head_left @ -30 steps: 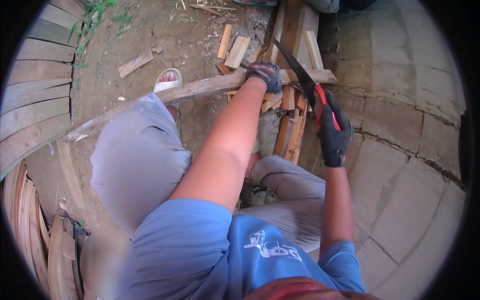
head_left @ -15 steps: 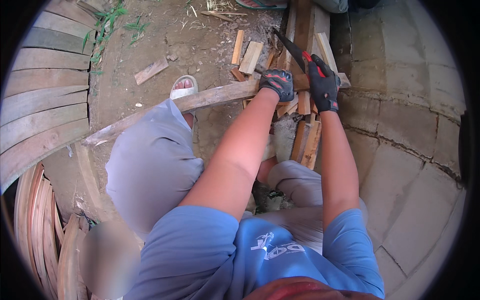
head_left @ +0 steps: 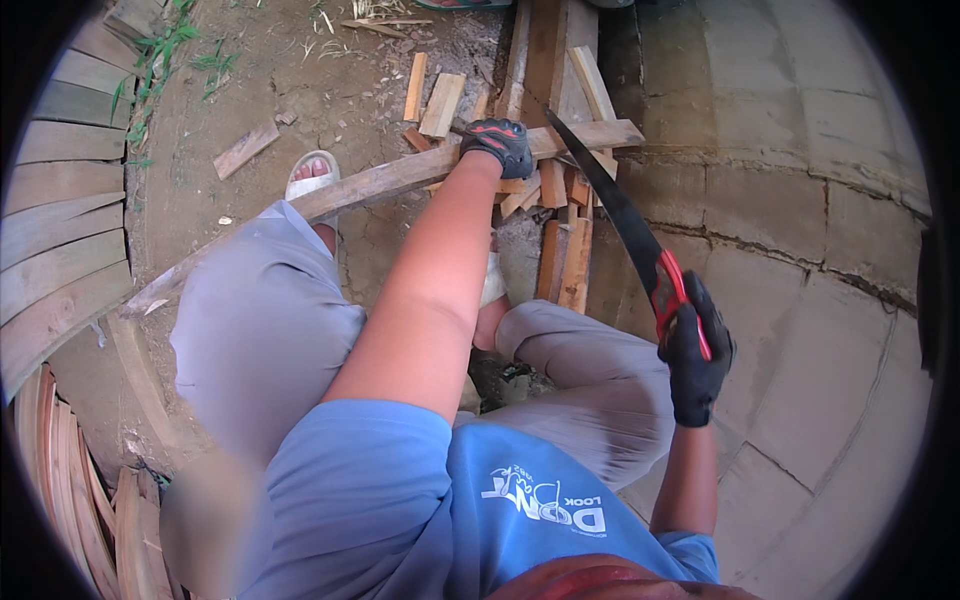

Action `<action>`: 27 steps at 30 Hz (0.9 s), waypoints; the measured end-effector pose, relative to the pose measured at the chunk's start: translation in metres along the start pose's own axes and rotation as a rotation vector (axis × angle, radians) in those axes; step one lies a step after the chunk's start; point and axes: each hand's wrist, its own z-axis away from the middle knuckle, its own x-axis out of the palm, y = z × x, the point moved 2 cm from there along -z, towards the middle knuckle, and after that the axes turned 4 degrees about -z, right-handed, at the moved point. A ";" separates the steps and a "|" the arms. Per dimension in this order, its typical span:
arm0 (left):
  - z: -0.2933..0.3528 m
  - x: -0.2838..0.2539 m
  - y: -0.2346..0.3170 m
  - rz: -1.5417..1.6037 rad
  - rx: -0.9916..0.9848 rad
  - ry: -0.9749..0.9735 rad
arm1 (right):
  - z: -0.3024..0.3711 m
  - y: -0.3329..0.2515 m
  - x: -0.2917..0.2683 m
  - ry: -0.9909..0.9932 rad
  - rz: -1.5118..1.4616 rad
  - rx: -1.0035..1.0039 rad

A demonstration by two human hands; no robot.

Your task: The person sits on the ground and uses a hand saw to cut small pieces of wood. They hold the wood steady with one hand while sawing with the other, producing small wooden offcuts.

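A long wooden plank [head_left: 395, 181] slants from the left ground up to the far right, across a pile of short offcuts. My left hand [head_left: 499, 146], in a black and red glove, is closed over the plank toward its far end. In my gloved right hand [head_left: 695, 352] is a handsaw [head_left: 622, 215] with a dark curved blade and a red and black handle. The blade points up and to the left, its tip beside the plank's far part; whether it touches the wood I cannot tell.
Short wood offcuts [head_left: 443, 105] lie around the plank on the dirt ground [head_left: 330, 90]. Longer beams [head_left: 560, 60] run away at the far side. Grey concrete blocks [head_left: 770, 240] border the right, and stacked boards [head_left: 65, 220] the left. My sandalled foot [head_left: 313, 172] stands beside the plank.
My right hand has drawn the saw back toward me and to the right, away from the plank's end. The left hand keeps its grip on the plank. The whole view has shifted slightly.
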 end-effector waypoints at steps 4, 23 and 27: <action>-0.003 0.003 0.001 0.005 -0.020 -0.009 | 0.031 -0.022 -0.010 -0.017 0.023 0.106; -0.001 0.004 0.002 -0.003 -0.014 0.020 | -0.140 0.018 0.157 0.065 -0.119 -0.232; -0.005 0.008 -0.001 -0.013 -0.024 0.000 | -0.182 0.015 0.192 0.048 -0.083 -0.198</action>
